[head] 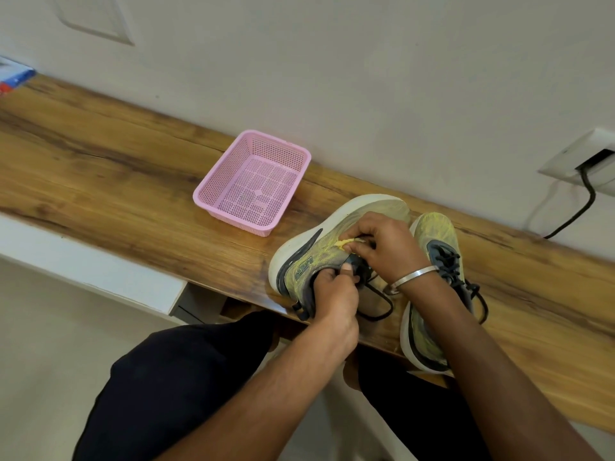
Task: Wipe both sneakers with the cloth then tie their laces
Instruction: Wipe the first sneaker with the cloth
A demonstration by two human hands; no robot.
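Observation:
Two yellow-green sneakers with white soles and black laces rest on the wooden shelf (116,168). The left sneaker (312,237) is tipped onto its side, sole facing left. My left hand (334,291) grips its collar and tongue. Over its upper, my right hand (382,247) pinches a small yellow cloth (346,242) against the mesh. The right sneaker (432,261) stands upright beside it, partly behind my right forearm, its laces loose and trailing over the wood.
A pink perforated plastic basket (213,194) sits on the shelf left of the sneakers. A wall socket (579,158) with a black cable is at the right. A red-and-blue packet (13,78) lies at the far left. My knees are below the shelf edge.

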